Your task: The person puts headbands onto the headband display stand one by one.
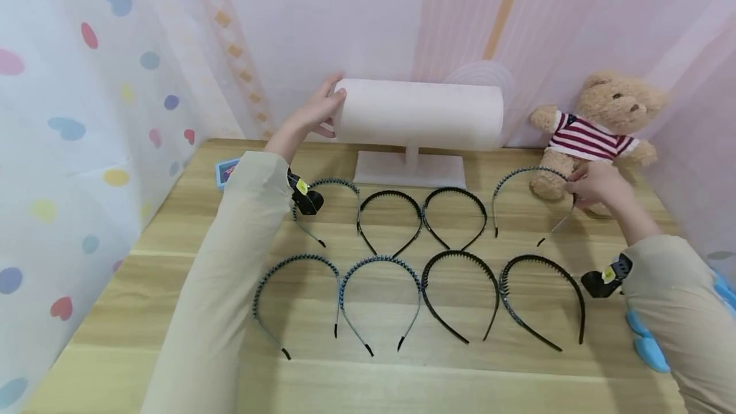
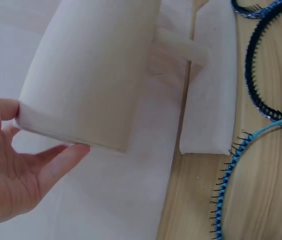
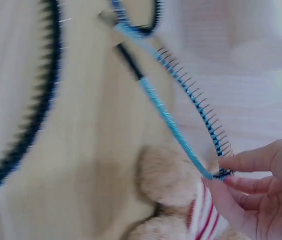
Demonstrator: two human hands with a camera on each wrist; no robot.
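In the head view, a white cylindrical display stand (image 1: 425,114) on a flat base is at the back of the table. My left hand (image 1: 319,110) grips its left end, thumb and fingers spread over the edge of the roll (image 2: 86,75). Off to the right, my right hand (image 1: 600,187) pinches a light-blue toothed headband (image 3: 168,117) by one side, its two black-tipped ends pointing away from the hand. Between the hands, a blue headband (image 1: 333,181) and two black headbands (image 1: 391,193) lie in the back row.
A front row holds two blue headbands (image 1: 379,259) and two black ones (image 1: 460,253). The teddy bear (image 1: 623,107) in a striped shirt sits behind my right hand. Beside my left sleeve is a small blue box (image 1: 225,172); a blue object (image 1: 650,350) lies by my right sleeve.
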